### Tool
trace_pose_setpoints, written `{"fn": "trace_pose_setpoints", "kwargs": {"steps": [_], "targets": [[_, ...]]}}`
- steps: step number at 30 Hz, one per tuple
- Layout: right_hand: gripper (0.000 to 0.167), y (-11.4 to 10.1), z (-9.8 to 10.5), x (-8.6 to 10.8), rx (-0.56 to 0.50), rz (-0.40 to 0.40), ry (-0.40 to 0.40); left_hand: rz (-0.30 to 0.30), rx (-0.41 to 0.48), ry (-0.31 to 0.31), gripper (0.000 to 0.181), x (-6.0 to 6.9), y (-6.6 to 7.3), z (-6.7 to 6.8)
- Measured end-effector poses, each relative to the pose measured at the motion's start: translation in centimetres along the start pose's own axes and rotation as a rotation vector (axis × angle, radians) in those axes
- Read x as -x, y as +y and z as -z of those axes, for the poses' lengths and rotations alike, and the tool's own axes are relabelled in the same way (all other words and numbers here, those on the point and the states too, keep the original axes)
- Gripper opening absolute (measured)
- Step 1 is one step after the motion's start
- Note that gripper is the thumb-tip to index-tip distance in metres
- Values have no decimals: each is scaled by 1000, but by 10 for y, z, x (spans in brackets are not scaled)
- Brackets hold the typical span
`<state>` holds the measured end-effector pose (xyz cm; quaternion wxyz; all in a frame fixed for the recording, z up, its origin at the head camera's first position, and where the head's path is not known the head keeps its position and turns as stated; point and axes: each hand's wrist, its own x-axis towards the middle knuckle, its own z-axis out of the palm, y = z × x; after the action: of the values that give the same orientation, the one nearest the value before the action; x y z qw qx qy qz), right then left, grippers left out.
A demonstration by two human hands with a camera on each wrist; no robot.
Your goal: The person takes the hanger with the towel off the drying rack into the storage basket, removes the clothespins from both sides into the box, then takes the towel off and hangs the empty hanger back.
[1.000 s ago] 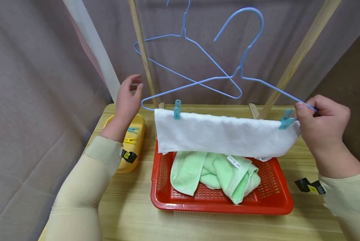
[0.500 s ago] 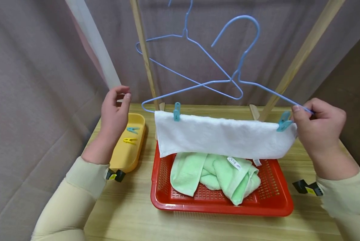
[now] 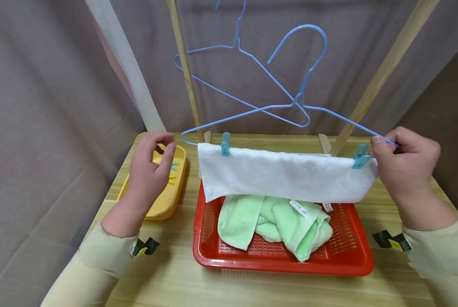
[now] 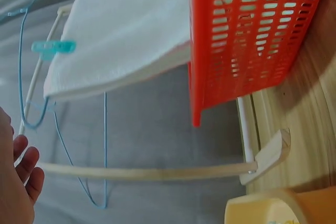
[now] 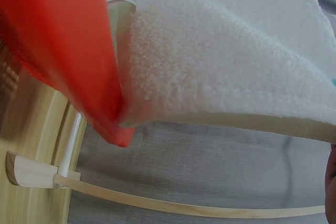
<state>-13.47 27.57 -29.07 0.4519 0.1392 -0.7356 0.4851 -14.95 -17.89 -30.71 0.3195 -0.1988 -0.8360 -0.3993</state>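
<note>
My right hand (image 3: 410, 166) grips the right end of a blue wire hanger (image 3: 306, 80) at the right of the head view. A folded white towel (image 3: 286, 175) hangs over its lower bar. Two teal clothespins (image 3: 225, 144) clip the towel, one near each end. My left hand (image 3: 150, 170) holds nothing, its fingers loosely curved, above a yellow tray (image 3: 163, 207). Partly behind that hand, a teal and a yellow clothespin lie in the tray. In the left wrist view, the fingers (image 4: 27, 166) are apart from the towel and hanger.
A red basket (image 3: 282, 267) with a crumpled green towel (image 3: 276, 221) stands below the white towel on the wooden table (image 3: 198, 290). A second blue hanger (image 3: 237, 32) hangs behind. Wooden posts (image 3: 184, 64) rise on both sides, with a grey curtain (image 3: 60, 106) around.
My left hand has moved away from the hanger's left end and down over the yellow tray. My right hand has lowered the hanger and towel slightly, shifting them a little left.
</note>
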Motion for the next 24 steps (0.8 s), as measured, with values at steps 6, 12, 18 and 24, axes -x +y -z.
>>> {"fn": "trace_pose_setpoints", "kwargs": {"steps": [6,12,18,24], "targets": [[32,0,1,0,-14,5,-4,-126,-39,-61,20,-1,14,-9],[34,-4,-1,1,-34,7,21,-184,-57,-128,22,-3,25,-17],[34,-3,-1,2,-12,17,19,-239,-48,-150,24,-8,32,-26],[33,2,-4,4,-22,14,16,-261,-89,-192,30,-11,36,-30]]}}
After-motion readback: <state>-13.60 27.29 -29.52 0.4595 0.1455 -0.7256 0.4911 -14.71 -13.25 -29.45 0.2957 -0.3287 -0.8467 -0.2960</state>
